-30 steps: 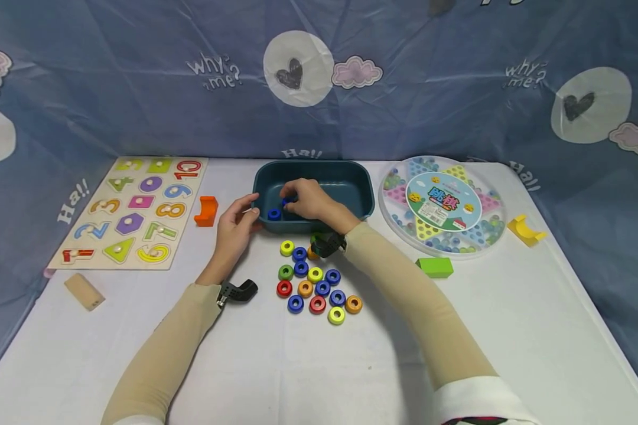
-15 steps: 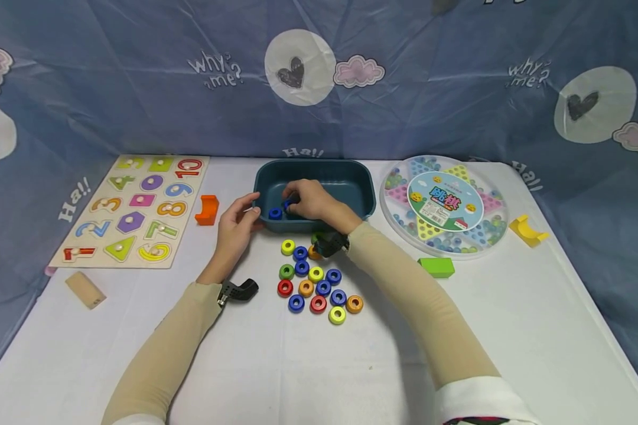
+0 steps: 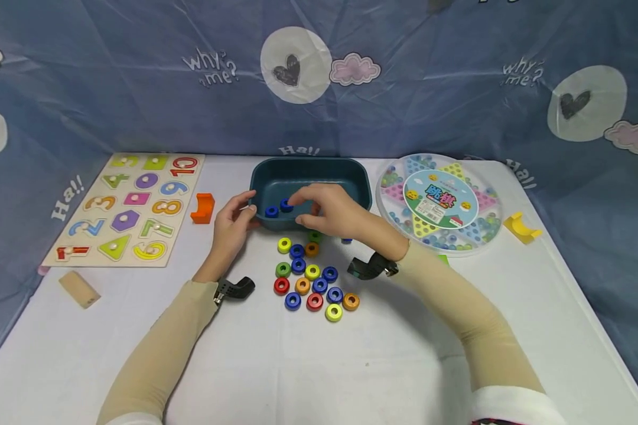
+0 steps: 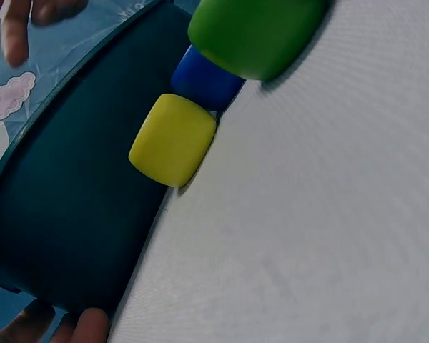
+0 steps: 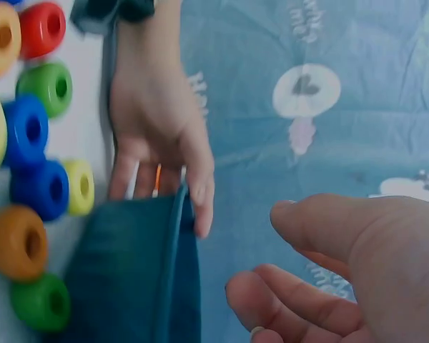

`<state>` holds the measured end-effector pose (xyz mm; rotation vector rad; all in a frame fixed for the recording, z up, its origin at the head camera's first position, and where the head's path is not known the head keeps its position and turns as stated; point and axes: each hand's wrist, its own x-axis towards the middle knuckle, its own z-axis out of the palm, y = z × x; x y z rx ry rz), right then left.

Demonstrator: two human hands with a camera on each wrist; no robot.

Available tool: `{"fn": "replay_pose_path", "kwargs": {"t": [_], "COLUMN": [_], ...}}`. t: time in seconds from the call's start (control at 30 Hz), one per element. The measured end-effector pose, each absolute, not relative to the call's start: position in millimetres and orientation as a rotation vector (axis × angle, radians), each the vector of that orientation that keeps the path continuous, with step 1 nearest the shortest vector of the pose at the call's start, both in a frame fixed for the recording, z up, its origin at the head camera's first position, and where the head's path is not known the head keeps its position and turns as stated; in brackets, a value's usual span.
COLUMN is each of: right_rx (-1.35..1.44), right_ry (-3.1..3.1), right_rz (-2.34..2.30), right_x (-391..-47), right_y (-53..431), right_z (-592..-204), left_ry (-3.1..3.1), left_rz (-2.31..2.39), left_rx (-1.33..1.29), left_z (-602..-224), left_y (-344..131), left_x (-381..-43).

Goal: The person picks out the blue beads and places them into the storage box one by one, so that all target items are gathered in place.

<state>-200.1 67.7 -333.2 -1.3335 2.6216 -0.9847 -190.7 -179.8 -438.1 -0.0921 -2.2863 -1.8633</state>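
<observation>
A dark teal plastic box (image 3: 345, 180) stands at the back middle of the table. Two blue rings (image 3: 272, 211) lie in its left part. My left hand (image 3: 230, 227) grips the box's left end, thumb at the rim; in the right wrist view its fingers bend around the outer wall (image 5: 125, 257). Over the front of the box is my right hand (image 3: 340, 213), thumb and fingers spread apart with nothing between them, which the right wrist view also shows. Several red, blue, green, orange and yellow rings (image 3: 334, 313) lie loose in front of the box.
To the left are a number puzzle board (image 3: 124, 221), an orange block (image 3: 203, 208) and a wooden block (image 3: 80, 289). On the right stand a round Chinese checkers set (image 3: 440, 200) and a yellow curved block (image 3: 522, 228). A green block (image 3: 443, 259) is mostly behind the right forearm.
My right hand has let go of a blue ring inside the box, lifted and drawn back to the right, its fingers spreading. The left hand keeps its place on the box.
</observation>
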Motion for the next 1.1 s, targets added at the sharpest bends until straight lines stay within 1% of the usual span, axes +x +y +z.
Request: {"fn": "replay_pose_path", "kwargs": {"t": [0.1, 0.23, 0.5, 1.1], "right_rx": [-1.370, -1.350, -1.275, -1.253], "right_ry": [2.593, 2.541, 2.531, 2.547], "right_rz": [-1.026, -1.019, -0.901, -0.821], "right_x": [-188.8, -180.0, -179.2, -180.3], "right_y": [70.2, 68.7, 63.6, 59.1], "right_z": [-342.0, -360.7, -393.6, -407.0], "left_ry": [-2.285, -2.281, -2.279, -2.269], "left_rz": [-1.864, -1.863, -1.910, -1.885], "left_rx": [-0.099, -0.108, -0.088, -0.103], "left_z": [-438.4, -438.3, -436.3, -438.3], "left_y": [-180.0, -179.2, -177.4, -179.5], "left_x": [-191.1, -191.5, -192.9, -190.8]}}
